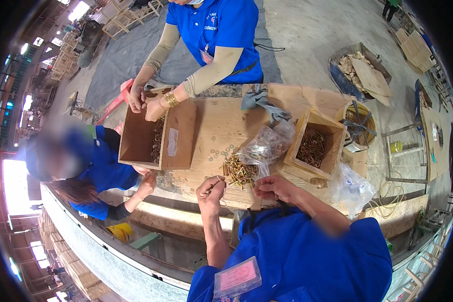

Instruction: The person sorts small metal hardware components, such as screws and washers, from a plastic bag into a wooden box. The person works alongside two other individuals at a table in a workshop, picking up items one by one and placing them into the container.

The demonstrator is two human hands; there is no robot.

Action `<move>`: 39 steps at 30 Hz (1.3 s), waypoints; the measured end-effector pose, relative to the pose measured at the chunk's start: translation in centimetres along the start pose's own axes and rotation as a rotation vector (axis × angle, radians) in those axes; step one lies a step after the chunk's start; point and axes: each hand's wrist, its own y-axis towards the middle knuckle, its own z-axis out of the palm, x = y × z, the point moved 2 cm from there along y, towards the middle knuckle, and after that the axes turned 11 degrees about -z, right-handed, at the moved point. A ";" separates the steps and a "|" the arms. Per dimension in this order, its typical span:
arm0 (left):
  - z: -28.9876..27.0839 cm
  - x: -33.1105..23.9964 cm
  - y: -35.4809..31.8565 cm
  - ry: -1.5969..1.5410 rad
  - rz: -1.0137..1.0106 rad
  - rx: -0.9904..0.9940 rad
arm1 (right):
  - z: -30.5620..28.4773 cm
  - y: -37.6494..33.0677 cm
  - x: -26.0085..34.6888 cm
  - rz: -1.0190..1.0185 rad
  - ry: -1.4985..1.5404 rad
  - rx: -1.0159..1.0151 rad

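Note:
My left hand (pixel 211 193) is closed in a pinch at the table's near edge; what its fingertips hold is too small to make out. Just right of it, my right hand (pixel 277 188) also has its fingers pressed together, close to the hanging end of a clear plastic bag (pixel 268 146); its contents are hidden. Between and beyond both hands lies a heap of brass-coloured bolts (pixel 239 172). Several flat washers (pixel 220 153) are scattered past the heap. To the right, an open wooden box (pixel 332 160) contains many more such bolts.
Across the wooden table (pixel 211 118), a co-worker in blue (pixel 219 30) reaches into a larger wooden box (pixel 180 136). Another person (pixel 98 166) is at the left. Grey gloves (pixel 264 104), a yellow bucket (pixel 367 123) and a crumpled plastic bag (pixel 352 189) are around the right side.

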 end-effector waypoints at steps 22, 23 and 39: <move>-0.4 -0.2 0.4 -0.443 0.066 0.186 | 0.1 0.9 0.6 -0.068 -0.027 0.039; -0.6 0.2 0.6 -0.547 0.067 0.253 | 0.4 0.8 0.8 -0.058 -0.035 0.032; -6.0 7.6 6.5 -0.074 -0.204 -0.172 | -0.1 0.1 0.7 -0.081 0.012 -0.008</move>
